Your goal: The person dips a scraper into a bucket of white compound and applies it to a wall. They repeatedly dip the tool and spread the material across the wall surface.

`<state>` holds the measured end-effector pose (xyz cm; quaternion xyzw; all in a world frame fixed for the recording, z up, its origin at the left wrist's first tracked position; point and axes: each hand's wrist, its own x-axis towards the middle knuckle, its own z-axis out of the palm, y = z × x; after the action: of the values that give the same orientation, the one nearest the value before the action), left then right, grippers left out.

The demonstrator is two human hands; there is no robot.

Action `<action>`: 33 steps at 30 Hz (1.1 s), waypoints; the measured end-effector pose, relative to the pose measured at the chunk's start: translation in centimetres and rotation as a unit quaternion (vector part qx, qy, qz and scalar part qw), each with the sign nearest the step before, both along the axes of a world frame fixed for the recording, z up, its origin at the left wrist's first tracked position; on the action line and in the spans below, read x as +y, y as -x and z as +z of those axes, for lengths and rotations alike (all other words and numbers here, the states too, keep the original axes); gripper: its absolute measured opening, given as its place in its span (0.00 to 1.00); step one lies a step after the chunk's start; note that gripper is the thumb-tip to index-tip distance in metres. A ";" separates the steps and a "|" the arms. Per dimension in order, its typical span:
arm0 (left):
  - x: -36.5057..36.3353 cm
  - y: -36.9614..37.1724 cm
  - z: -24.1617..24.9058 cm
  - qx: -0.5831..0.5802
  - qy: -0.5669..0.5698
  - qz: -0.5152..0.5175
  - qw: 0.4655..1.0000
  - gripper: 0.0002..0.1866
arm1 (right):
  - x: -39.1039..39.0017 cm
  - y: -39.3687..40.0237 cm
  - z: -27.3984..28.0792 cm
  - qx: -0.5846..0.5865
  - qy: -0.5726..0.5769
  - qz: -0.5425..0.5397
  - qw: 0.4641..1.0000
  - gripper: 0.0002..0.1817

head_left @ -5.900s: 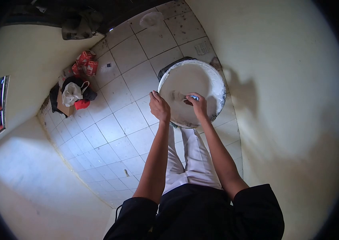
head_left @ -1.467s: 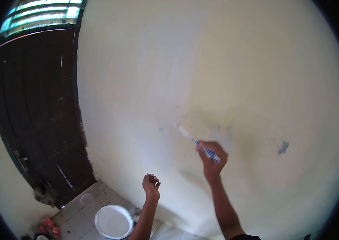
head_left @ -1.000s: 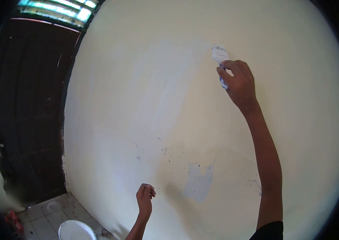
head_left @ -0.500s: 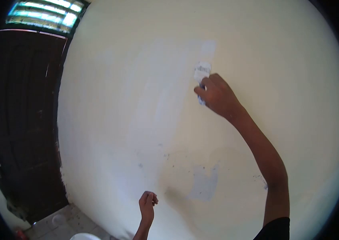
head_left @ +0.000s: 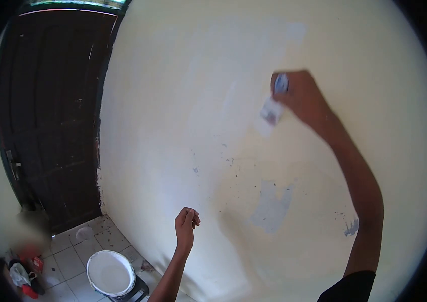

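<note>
My right hand (head_left: 296, 90) is closed round the handle of a brush (head_left: 272, 109), whose pale, smudged head points down and to the left against the cream wall (head_left: 173, 100). Around the brush the motion blurs its edges. Paler patches show on the wall, left of the brush and above it. Low on the wall is a grey patch (head_left: 272, 207) with dark specks about it. My left hand (head_left: 187, 224) hangs in front of the lower wall, fingers curled inward; whether they hold anything is too small to tell.
A white bucket (head_left: 111, 273) of pale liquid stands on the tiled floor (head_left: 67, 261) at lower left. Behind it is a dark door (head_left: 47, 121) with a handle. Red and white items (head_left: 22, 276) lie near a blurred shape at the left edge.
The view has tilted down, bringing the bucket and floor into sight. My right hand has turned over, so the brush head now points down instead of up. My left hand keeps its curl.
</note>
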<state>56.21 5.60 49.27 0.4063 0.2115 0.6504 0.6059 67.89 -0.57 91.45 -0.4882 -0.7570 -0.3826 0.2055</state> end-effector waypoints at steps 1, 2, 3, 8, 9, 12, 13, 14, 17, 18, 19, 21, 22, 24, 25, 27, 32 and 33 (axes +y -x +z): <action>-0.2 0.0 0.0 -0.002 0.000 -0.002 1.000 0.12 | 0.3 0.1 2.6 -0.027 -0.049 -0.010 0.998 0.05; -0.3 0.0 0.1 -0.003 -0.002 -0.003 1.000 0.12 | 0.6 0.3 5.2 -0.054 -0.099 -0.018 0.993 0.06; -0.6 -0.1 0.4 -0.009 -0.007 0.002 1.000 0.12 | 0.4 0.7 8.0 -0.093 -0.150 -0.031 0.984 0.06; -1.9 0.4 0.4 0.008 -0.020 -0.007 1.000 0.12 | 1.8 2.7 13.1 -0.173 -0.277 -0.091 0.941 0.07; -2.0 0.3 0.2 0.010 -0.017 -0.007 1.000 0.11 | 2.2 2.4 12.4 -0.245 -0.320 -0.078 0.912 0.08; -1.8 -0.1 -0.2 -0.001 -0.010 -0.007 1.000 0.11 | 3.3 1.4 9.9 -0.324 -0.325 -0.124 0.880 0.14; -1.6 -0.3 -0.5 -0.002 -0.010 -0.005 1.000 0.11 | 4.6 -0.4 9.1 -0.326 -0.276 -0.086 0.900 0.15; -1.5 -0.4 -0.6 -0.003 -0.016 -0.006 1.000 0.11 | 4.6 -0.2 7.0 -0.321 -0.205 -0.153 0.912 0.13; -0.8 -0.5 -0.9 -0.005 0.003 -0.003 1.000 0.11 | 4.3 -0.8 -0.8 -0.348 -0.077 -0.092 0.930 0.12; -0.7 -0.6 -1.0 -0.006 0.003 -0.007 1.000 0.11 | 3.3 -0.4 -3.5 -0.359 -0.049 -0.078 0.929 0.12; -0.6 -0.6 -1.1 -0.002 0.001 -0.004 1.000 0.11 | 2.5 0.1 -5.7 -0.350 -0.010 -0.052 0.935 0.11; -0.8 -0.6 -1.1 0.002 -0.002 -0.002 1.000 0.12 | 0.8 1.4 -8.0 -0.257 0.093 -0.028 0.961 0.08; -0.9 -0.4 -1.0 0.005 -0.006 -0.007 1.000 0.11 | -0.1 2.1 -8.1 -0.200 0.136 -0.027 0.970 0.07; -0.9 -0.3 -1.2 0.009 -0.006 -0.010 1.000 0.11 | 1.3 1.0 -6.2 -0.138 0.088 0.037 0.986 0.05; -0.9 -0.3 -1.3 0.007 0.000 -0.011 1.000 0.11 | 1.7 0.2 -4.4 -0.062 0.099 0.047 0.992 0.04; -0.9 -0.3 -1.6 0.004 0.007 -0.009 1.000 0.11 | 2.6 -1.2 0.0 -0.001 0.067 0.031 0.997 0.04; -0.6 -0.9 -2.1 0.011 0.023 -0.004 1.000 0.12 | 3.2 -1.0 11.1 -0.160 -0.234 -0.076 0.956 0.05; -0.7 -0.8 -2.2 0.015 0.027 -0.002 1.000 0.12 | 3.3 -0.7 11.7 -0.156 -0.230 -0.075 0.958 0.05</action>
<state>56.99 4.86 47.05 0.3999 0.2378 0.6368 0.6148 68.64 2.68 103.11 -0.4172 -0.6325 -0.6321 0.1625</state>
